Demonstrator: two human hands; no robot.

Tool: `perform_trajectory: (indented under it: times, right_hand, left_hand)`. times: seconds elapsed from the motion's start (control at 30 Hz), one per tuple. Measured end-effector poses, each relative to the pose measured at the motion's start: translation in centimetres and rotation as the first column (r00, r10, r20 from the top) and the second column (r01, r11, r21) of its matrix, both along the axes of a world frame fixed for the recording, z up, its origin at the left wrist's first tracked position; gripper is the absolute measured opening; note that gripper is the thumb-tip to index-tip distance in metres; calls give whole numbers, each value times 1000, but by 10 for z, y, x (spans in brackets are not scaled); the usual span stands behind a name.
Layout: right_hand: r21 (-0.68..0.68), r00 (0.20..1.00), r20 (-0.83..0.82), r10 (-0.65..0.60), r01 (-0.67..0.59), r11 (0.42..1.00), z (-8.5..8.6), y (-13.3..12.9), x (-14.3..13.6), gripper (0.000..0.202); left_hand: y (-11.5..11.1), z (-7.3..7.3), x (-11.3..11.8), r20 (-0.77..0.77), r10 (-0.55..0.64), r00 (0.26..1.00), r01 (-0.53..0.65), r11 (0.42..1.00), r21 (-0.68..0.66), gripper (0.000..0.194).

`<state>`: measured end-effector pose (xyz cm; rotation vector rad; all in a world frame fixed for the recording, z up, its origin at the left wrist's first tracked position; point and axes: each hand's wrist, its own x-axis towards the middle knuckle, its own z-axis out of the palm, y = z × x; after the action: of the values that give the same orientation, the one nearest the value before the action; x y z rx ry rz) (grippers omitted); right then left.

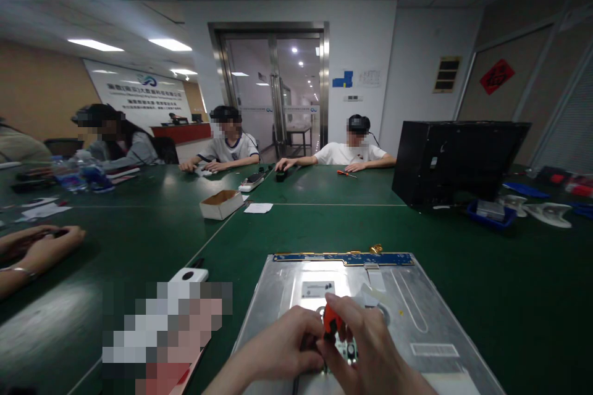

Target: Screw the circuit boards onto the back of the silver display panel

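A large silver metal panel [278,296] lies on the green table, with a blue circuit strip [333,258] along its far edge. Over its middle, my right hand [365,339] grips a red and black screwdriver [332,321] by the handle. Close beside it on the left is my left hand [287,342], its fingers curled together near the tool's lower end; what they hold, if anything, is hidden. A small circuit part [351,350] shows beneath my right hand. White labels and a flat cable are on the panel.
Left of the panel lies a white device [192,274] beside a blurred-out area. An open carton [221,204] and papers [258,207] are farther off. A black monitor [454,163] stands at the right, near a blue tray [492,213]. Several people sit around the table [324,228].
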<state>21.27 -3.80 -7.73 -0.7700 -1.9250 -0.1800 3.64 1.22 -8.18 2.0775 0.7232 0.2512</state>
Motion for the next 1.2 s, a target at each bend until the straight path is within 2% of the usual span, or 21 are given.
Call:
perform_trajectory:
  times: [0.2,0.37,0.57,0.7,0.93,1.03,1.2]
  right_hand:
    - [-68,999,32,-18,20,997,-1,-3,3,47]
    - [-44,999,18,-51,52,998,-3,-3,1,43]
    - [12,1000,-17,6,-5,1000,-3,3,-1,37]
    - [-2,1000,6,20,-20,1000,-3,4,0,35]
    - [-56,1000,31,-2,4,998,-3,-1,2,46]
    - [-43,1000,24,-9,10,999,-2,-1,2,44]
    - [11,1000,-3,13,-13,1000,-3,1,-1,37]
  left_hand:
    - [0,-3,-1,-38,24,999,-25,999,-32,11]
    - [-1,-2,-2,-55,28,998,-28,1000,6,8]
    - [-2,2,-2,-63,58,996,-56,998,27,16]
    - [-2,2,-2,-40,53,998,-52,998,25,12]
    - [-1,0,-2,-42,37,998,-38,999,-10,8]
    - [0,-1,-2,-34,24,999,-24,1000,-5,3]
    - [-1,0,-2,-13,48,999,-48,999,16,9]
